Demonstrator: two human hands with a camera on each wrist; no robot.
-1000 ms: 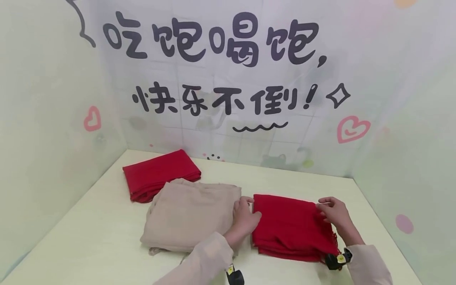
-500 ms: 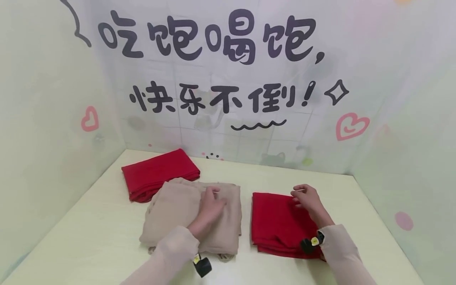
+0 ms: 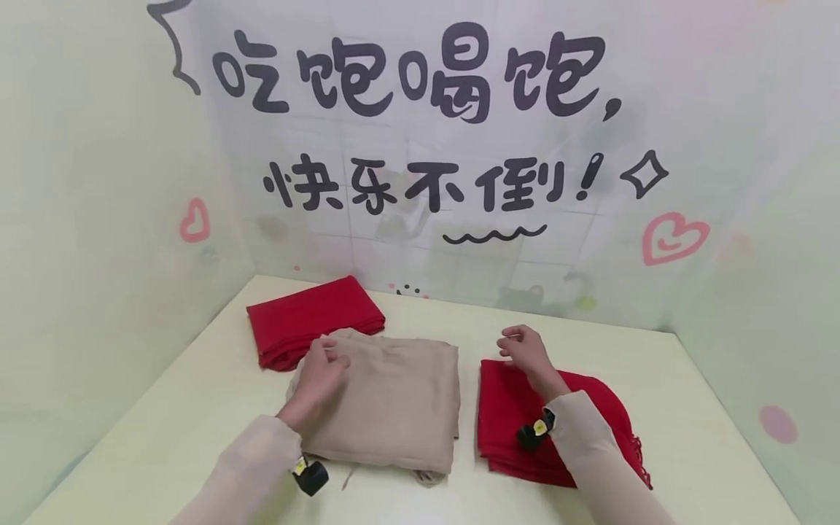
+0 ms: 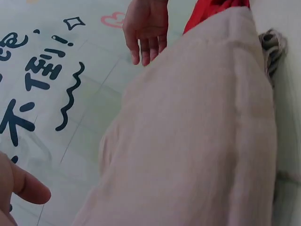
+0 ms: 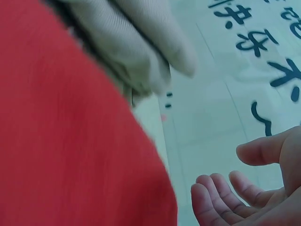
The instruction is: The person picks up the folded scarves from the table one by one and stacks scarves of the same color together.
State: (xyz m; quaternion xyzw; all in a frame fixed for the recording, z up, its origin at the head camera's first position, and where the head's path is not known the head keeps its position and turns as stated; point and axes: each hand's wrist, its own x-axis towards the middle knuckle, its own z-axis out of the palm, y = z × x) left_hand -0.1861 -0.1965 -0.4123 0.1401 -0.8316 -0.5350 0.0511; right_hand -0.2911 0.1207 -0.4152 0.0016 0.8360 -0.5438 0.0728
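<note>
A folded beige cloth (image 3: 394,408) with a bit of fringe at its front edge lies in the middle of the table. My left hand (image 3: 319,375) hovers over its left side, fingers loosely bent and holding nothing. To the right is a folded red scarf (image 3: 502,408) with a fringed right end, partly covered by my right forearm. Above the scarf's back left corner is my right hand (image 3: 530,356). In the right wrist view the fingers (image 5: 211,202) of that hand are relaxed and grip nothing, beside the red scarf (image 5: 80,141).
Another folded red cloth (image 3: 315,321) lies at the back left, partly behind the beige one. The pale table (image 3: 157,437) meets a printed back wall (image 3: 420,270) with dark lettering, and side walls stand left and right.
My left hand has moved left from the beige cloth's right edge across to its left side. My right hand has left the red scarf's right end and moved left over it.
</note>
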